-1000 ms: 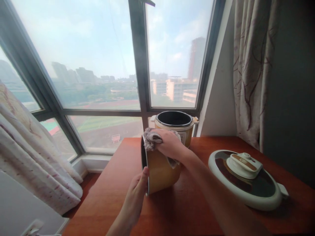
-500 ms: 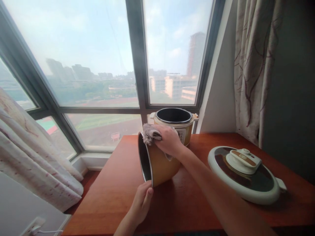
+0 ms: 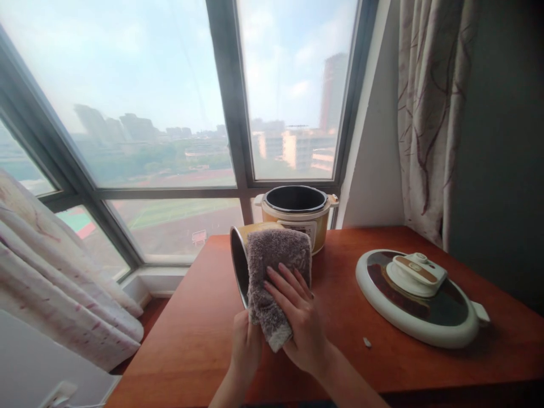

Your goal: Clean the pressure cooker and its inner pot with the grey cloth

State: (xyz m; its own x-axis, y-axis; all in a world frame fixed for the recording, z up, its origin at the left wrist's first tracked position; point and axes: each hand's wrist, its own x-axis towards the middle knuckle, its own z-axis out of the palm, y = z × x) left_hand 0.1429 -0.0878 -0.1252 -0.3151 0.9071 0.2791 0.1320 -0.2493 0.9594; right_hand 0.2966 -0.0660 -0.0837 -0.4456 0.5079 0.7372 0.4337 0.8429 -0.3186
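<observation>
A gold inner pot (image 3: pixel 257 228) with a dark inside lies tilted on its side, its mouth facing left. My left hand (image 3: pixel 245 343) is closed on the lower rim of the pot. Over the pot's outer wall a grey-brown fluffy cloth (image 3: pixel 278 246) is spread, hiding most of that wall. My right hand (image 3: pixel 304 323) presses the cloth onto the pot, fingers stretched over it and the thumb hidden beneath its lower edge.
Behind the pot, by the window, stands a cooker body (image 3: pixel 295 218) with side handles. A round lid (image 3: pixel 425 311) with a pale rim lies at the right on the wooden table (image 3: pixel 178 340). A small pale scrap (image 3: pixel 367 342) rests near it.
My right hand has moved down and toward me from the pot's top. The cloth, bunched before, is now spread across the pot's side. My left hand stays at the rim.
</observation>
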